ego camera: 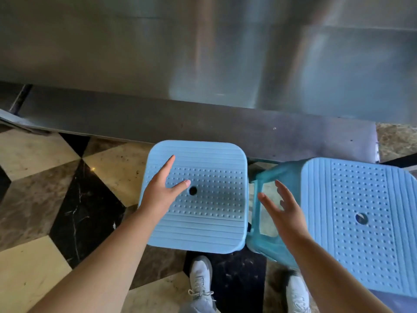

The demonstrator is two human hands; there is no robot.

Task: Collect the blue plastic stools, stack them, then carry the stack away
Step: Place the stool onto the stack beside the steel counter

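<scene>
Two blue plastic stools stand side by side on the tiled floor in front of a steel counter. The nearer stool (209, 208) shows its square seat with raised dots and a centre hole. My left hand (161, 190) hovers over the left part of that seat, fingers spread and holding nothing. The second stool (361, 222) stands to the right, its seat and left side visible. My right hand (285, 213) is open in the gap between the two stools, in front of the second stool's left side. Whether either hand touches a stool is unclear.
A stainless steel counter (203, 53) with a dark lower ledge (203, 127) runs across right behind the stools. The floor (56, 188) is polished stone in cream, brown and black tiles. My white shoes (200, 281) stand just below the stools.
</scene>
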